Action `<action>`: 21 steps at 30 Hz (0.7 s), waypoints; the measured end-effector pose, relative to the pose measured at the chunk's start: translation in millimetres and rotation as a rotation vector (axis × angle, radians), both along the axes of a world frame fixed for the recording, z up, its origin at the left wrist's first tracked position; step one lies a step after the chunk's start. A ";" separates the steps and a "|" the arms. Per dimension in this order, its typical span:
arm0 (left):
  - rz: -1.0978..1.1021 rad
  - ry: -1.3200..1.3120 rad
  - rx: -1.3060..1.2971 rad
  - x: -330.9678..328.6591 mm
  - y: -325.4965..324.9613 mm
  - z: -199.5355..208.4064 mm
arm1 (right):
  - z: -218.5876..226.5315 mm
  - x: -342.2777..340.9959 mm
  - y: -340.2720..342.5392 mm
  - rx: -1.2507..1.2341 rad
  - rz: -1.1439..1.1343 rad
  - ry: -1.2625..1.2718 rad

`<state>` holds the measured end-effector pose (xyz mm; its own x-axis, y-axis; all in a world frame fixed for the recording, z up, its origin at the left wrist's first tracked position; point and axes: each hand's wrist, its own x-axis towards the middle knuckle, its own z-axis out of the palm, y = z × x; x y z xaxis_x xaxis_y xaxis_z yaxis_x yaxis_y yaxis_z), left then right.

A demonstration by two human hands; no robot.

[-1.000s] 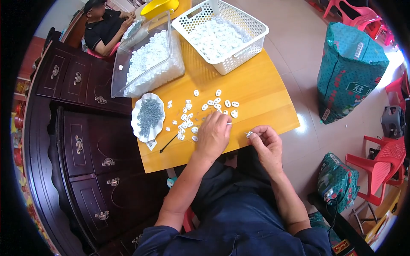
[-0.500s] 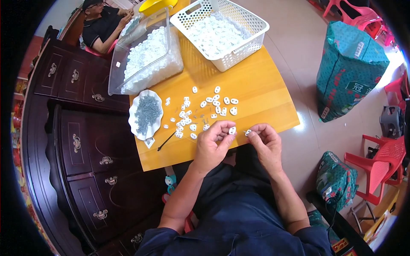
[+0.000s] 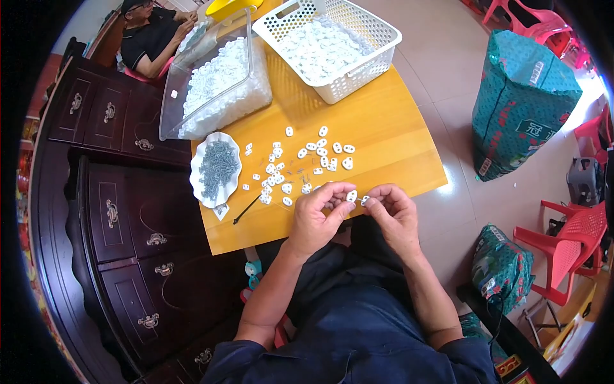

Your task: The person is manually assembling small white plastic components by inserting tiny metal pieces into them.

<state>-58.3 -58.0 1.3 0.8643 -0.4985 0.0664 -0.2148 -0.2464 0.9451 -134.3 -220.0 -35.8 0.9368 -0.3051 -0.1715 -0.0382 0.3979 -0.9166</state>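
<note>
Between hands [image 3: 318, 216], a white oval [image 3: 351, 196] stands nearly upright.

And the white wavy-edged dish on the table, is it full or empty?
The dish looks quite full: small grey pieces cover most of its inside.

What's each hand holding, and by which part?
Left hand: white two-holed piece, pinched near its lower end. Right hand: small white piece; grip point unclear.

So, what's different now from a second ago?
The left hand drew back from the loose pieces and turned, now holding a white oval piece near the small white piece in the right hand. The right hand kept its hold; the dish, tub and basket stayed put.
</note>
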 end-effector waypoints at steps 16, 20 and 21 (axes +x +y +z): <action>-0.059 0.011 0.002 -0.2 -1.6 -2.3 | -0.8 -0.5 -1.4 -0.014 0.048 -0.001; -0.069 -0.014 0.000 3.0 -1.4 -2.9 | -0.8 -0.8 -3.4 0.091 0.073 0.003; -0.092 -0.026 0.016 4.7 -1.0 -1.4 | -1.6 -1.1 -4.6 0.093 0.099 0.013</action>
